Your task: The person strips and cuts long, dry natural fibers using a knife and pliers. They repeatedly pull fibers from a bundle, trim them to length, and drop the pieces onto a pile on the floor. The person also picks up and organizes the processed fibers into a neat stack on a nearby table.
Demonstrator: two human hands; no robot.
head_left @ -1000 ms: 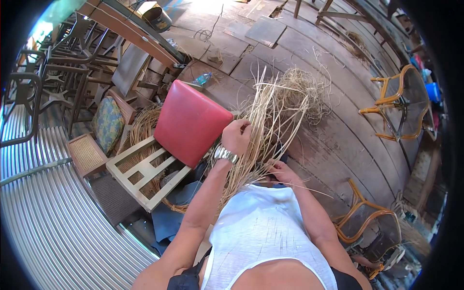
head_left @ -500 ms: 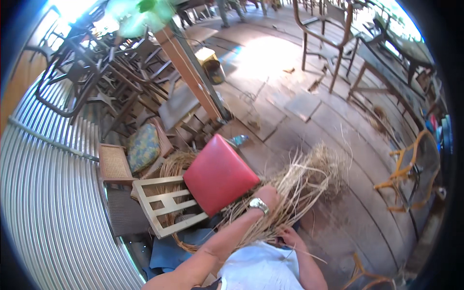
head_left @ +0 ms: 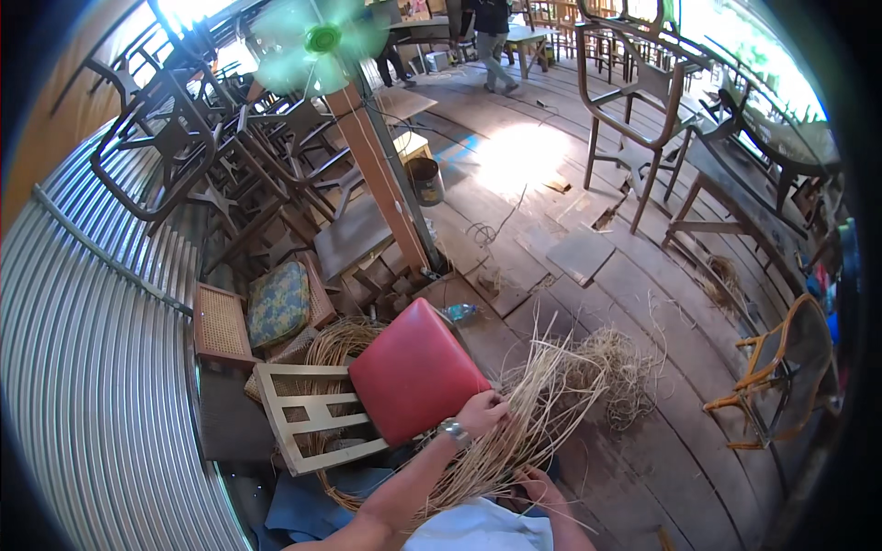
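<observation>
My left hand, with a metal watch on its wrist, is closed on a bundle of pale rattan strands that fan out toward the wooden floor. Lower down, my right hand grips the same bundle near my lap. A red cushioned chair with a pale wooden frame lies tipped beside my left hand. A looser tangle of rattan lies on the floor past the bundle.
Coiled rattan sits behind the red chair. Stacked dark chairs and a corrugated metal wall fill the left. A wooden post carries a green fan. A yellow chair frame stands right. People stand far back.
The view has tilted up, showing more of the room and the fan. Both hands stay on the rattan bundle, lower in the picture.
</observation>
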